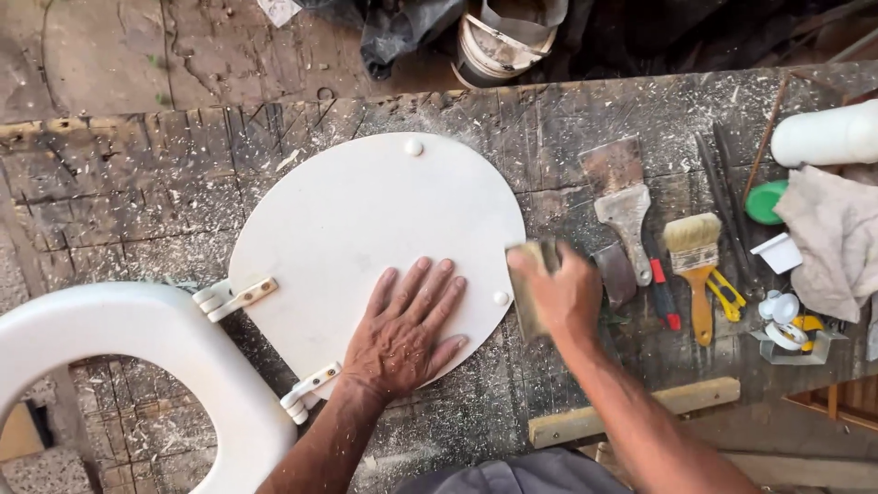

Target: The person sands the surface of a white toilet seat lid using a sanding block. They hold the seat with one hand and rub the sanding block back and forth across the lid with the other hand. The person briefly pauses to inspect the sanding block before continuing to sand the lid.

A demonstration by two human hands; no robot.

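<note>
One head-worn camera looks straight down, close over the dusty workbench (pixel 137 183).

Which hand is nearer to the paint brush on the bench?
Right. The right hand, holding a sanding block, lies just left of the paint brush; the left hand rests flat on the white lid, farther away.

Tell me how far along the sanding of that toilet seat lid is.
Dust across the workbench suggests sanding is well under way. In hand: left hand lies flat on the toilet seat lid; right hand works a sanding block along its edge. Paintbrush and putty knife lie beside it.
</note>
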